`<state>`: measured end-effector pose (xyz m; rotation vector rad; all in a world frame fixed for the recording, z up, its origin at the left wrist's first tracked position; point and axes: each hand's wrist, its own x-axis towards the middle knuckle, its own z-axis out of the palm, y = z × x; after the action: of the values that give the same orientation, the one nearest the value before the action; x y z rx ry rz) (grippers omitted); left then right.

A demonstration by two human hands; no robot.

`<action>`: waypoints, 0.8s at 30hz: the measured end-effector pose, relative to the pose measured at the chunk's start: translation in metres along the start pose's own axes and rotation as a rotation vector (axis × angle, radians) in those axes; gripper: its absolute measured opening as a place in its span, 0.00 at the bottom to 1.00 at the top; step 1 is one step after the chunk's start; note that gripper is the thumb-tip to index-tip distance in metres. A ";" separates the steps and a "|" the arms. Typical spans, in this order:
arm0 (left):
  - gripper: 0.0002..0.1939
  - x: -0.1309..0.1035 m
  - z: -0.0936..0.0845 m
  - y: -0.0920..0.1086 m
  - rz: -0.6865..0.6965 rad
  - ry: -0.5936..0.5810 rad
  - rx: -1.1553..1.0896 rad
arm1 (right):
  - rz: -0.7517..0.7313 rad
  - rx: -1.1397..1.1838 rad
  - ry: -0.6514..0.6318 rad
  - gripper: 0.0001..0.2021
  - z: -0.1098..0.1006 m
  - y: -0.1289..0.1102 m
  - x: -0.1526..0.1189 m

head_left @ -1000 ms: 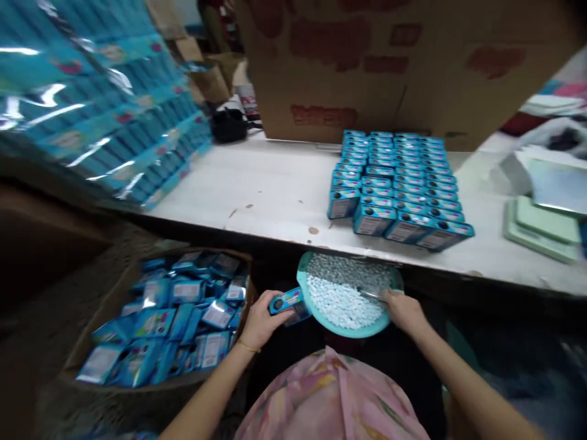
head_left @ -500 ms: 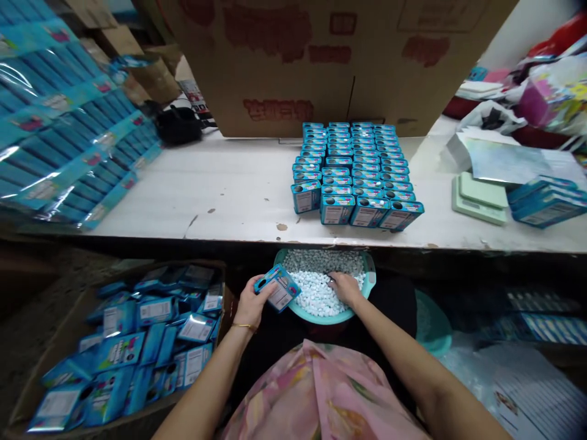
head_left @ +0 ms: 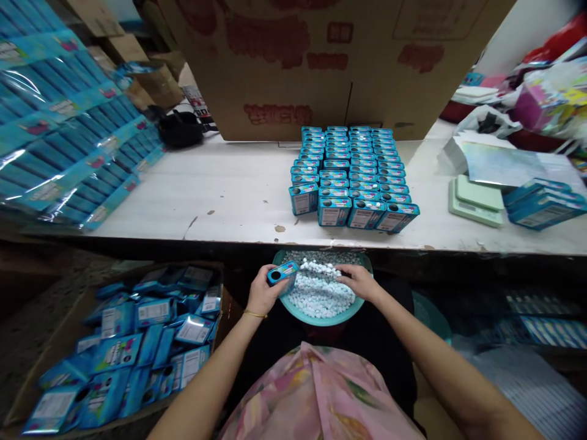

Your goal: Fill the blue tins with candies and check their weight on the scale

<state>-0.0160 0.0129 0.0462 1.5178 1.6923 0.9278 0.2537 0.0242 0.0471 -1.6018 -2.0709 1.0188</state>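
Note:
My left hand (head_left: 266, 290) is closed around a small blue box (head_left: 285, 273), tilted so that a dark round opening shows on its top. Under both hands is a turquoise basin (head_left: 337, 319) of small white pellets (head_left: 316, 299). My right hand (head_left: 360, 281) is closed over the basin's right side, gripping what looks like a scoop, mostly hidden by its load. A raised heap of pellets (head_left: 320, 267) stretches from those fingers towards the box.
Rows of similar boxes (head_left: 348, 177) stand on the white table (head_left: 229, 201), before a big cardboard carton (head_left: 284, 79). A pale green scale (head_left: 476, 200) is on the right. At lower left, an open carton (head_left: 219, 305) holds many blue boxes. Wrapped stacks (head_left: 59, 122) rise at far left.
My right hand has come up out of the pellets with a heaped load and shifted slightly right. My left hand has turned the blue box so its top opening faces up.

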 end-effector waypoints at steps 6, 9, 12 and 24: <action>0.16 0.007 0.028 0.022 0.161 -0.119 0.251 | -0.090 -0.240 -0.159 0.16 -0.047 -0.055 0.003; 0.16 0.007 0.039 0.026 0.236 -0.151 0.356 | -0.082 -0.459 -0.218 0.15 -0.056 -0.079 0.006; 0.17 0.006 0.044 0.024 0.252 -0.165 0.408 | -0.069 -0.661 -0.231 0.15 -0.056 -0.098 0.007; 0.17 0.007 0.030 0.016 0.118 -0.101 0.138 | 0.005 -0.760 -0.199 0.12 -0.066 -0.079 -0.009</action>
<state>0.0172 0.0235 0.0441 1.7419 1.6376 0.7925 0.2441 0.0295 0.1500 -1.8760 -2.8029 0.3977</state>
